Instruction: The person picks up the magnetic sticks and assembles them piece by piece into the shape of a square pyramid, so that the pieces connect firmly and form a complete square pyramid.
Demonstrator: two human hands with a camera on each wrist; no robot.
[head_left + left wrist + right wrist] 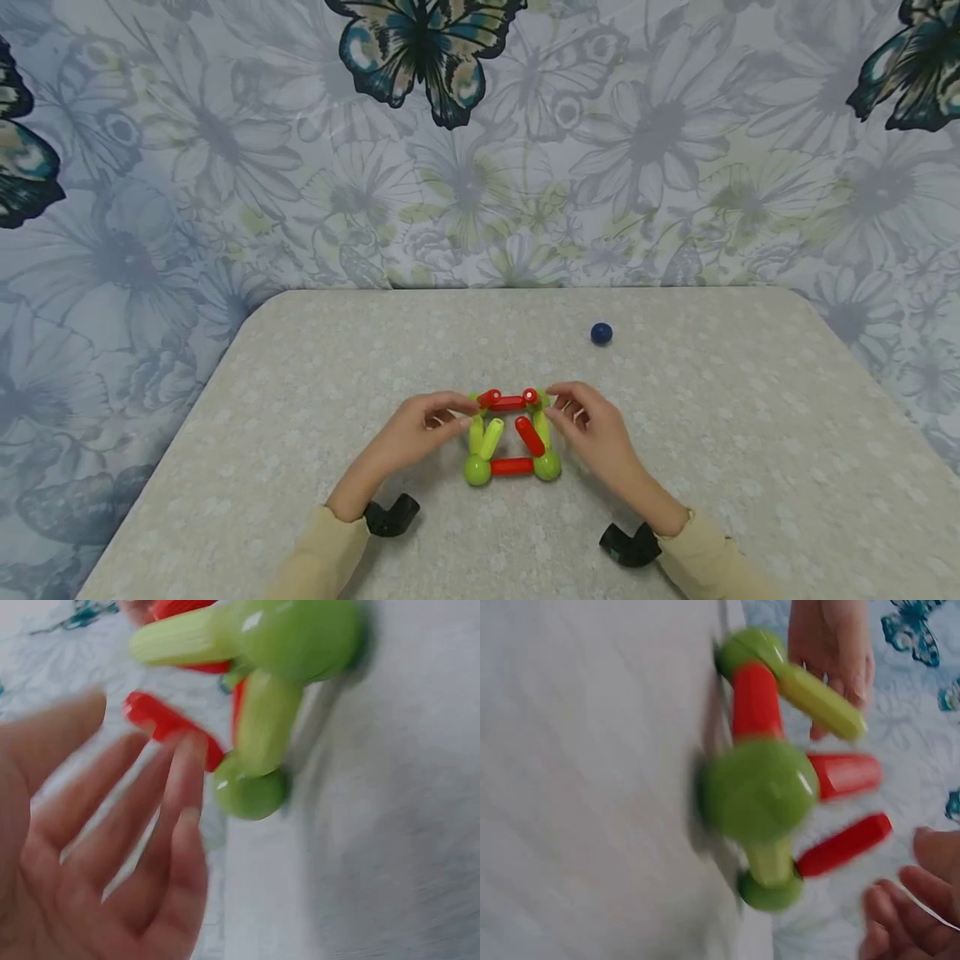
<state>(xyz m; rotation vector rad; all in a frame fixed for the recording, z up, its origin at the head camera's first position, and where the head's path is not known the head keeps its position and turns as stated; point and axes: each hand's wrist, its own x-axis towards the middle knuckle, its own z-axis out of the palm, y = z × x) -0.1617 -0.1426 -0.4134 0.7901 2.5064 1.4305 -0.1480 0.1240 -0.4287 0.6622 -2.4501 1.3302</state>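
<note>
A square frame of green balls and rods stands on the table between the hands. Its near corners are a left green ball (477, 469) and a right green ball (547, 465), joined by a red rod (513, 467). Another red rod (510, 403) spans the far side; yellow-green rods form the sides. From the corners rise red rods and one yellow-green rod (492, 439), leaning inward. My left hand (422, 429) is at the far left corner, fingers loose; whether they touch is unclear. My right hand (596, 427), loosely bent, hovers beside the far right corner, apart from the red rod (845, 844).
Farther back on the pale patterned tablecloth (360, 342) lies a dark blue ball (602, 334). Black wrist mounts, a left one (392, 517) and a right one (630, 546), jut inward from the wrists. A floral wall covering (480, 208) rises behind the table's far edge.
</note>
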